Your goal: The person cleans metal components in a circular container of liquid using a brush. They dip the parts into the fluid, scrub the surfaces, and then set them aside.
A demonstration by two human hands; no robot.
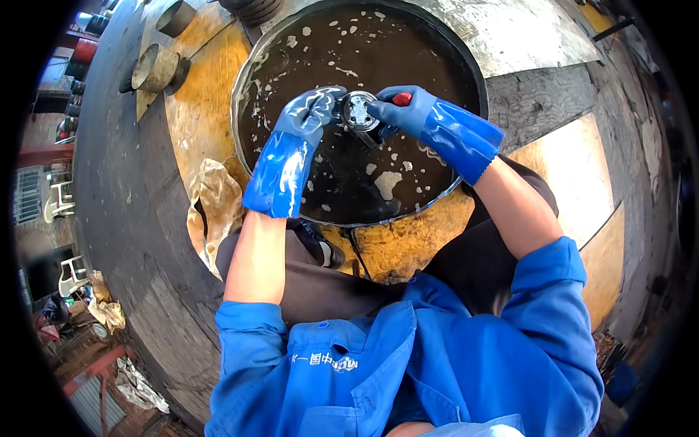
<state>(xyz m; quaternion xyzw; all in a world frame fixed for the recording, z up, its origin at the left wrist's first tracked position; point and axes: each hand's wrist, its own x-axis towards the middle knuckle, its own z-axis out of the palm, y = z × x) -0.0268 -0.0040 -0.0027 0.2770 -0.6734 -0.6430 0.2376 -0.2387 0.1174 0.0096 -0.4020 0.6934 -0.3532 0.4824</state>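
Observation:
Over a wide round tub (pixel 480 87) of dark, foam-flecked liquid, both my hands meet around a round metal part (pixel 359 111). It has a shiny face with several small holes and a dark piece sticking out below. My left hand (pixel 312 113), in a wet blue rubber glove, is closed on the part's left side. In the matching glove, my right hand (pixel 408 111) is closed with its thumb against the part's right edge. A red-ended tool (pixel 402 99) shows in its grip; the rest of that tool is hidden by the fingers.
Beyond the tub's left side stand open metal cans (pixel 156 68). A crumpled tan sack (pixel 215 207) lies against the tub at lower left. Worn plywood boards (pixel 575 156) cover the floor around it. White chairs (pixel 60 200) and clutter line the far left.

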